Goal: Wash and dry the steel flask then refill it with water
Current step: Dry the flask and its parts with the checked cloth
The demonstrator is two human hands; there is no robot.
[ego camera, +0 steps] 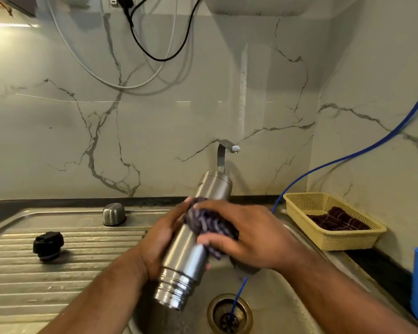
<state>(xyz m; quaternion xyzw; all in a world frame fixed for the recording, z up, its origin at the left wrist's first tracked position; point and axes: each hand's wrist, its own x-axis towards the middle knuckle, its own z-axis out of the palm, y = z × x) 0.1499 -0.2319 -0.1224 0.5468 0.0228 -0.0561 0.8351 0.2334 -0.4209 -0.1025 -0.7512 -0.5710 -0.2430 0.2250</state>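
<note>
The steel flask [186,259] is held tilted over the sink [275,292], open mouth lowest and nearest the drain [229,314]. It is gripped round its body by the left hand [159,239], and a purple cloth [208,222] is clamped around its middle by the right hand [246,237]. A slip is the likely trouble (smooth steel, little purchase): if the left grip were loosened during rubbing, the flask could be dropped mouth-first into the basin and dented.

head cam | wide-angle | looks forward and down | close over sink [273,283] | faces marble wall [169,121]
</note>
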